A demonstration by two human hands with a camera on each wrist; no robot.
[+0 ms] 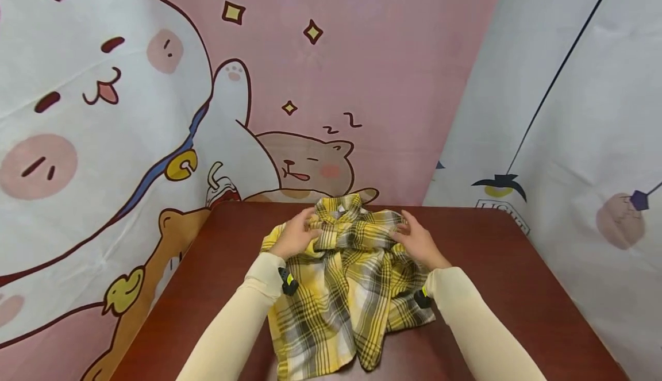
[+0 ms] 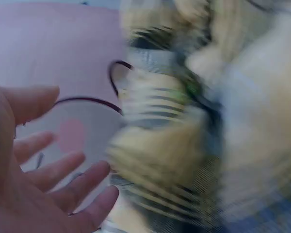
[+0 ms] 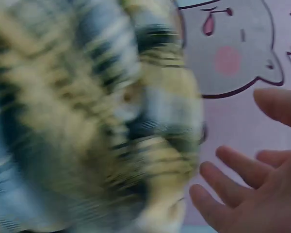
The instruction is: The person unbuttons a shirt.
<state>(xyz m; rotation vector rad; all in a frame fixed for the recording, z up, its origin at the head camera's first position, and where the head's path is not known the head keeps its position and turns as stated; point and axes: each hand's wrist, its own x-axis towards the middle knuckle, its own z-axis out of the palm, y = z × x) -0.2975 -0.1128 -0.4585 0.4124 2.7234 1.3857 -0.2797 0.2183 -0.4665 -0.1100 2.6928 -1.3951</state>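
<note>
A rumpled plaid shirt (image 1: 320,306) in yellow, grey and white sits on the table, its collar (image 1: 338,206) at the far end and its lower part spread toward me. My left hand (image 1: 295,234) is at the shirt's upper left, beside the collar. On the opposite side, my right hand (image 1: 420,244) is by the upper right part. In the left wrist view the fingers (image 2: 63,170) are spread and hold nothing, with the blurred shirt (image 2: 155,141) beside them. The right wrist view likewise shows loosely extended fingers (image 3: 237,167) next to the shirt (image 3: 87,121).
The dark reddish-brown table (image 1: 491,289) extends to both sides of the shirt. Behind it hangs a pink backdrop (image 1: 393,82) with cartoon animals, and a white one (image 1: 579,122) is on the right. Black wrist devices (image 1: 288,281) sit over the cream sleeves (image 1: 235,318).
</note>
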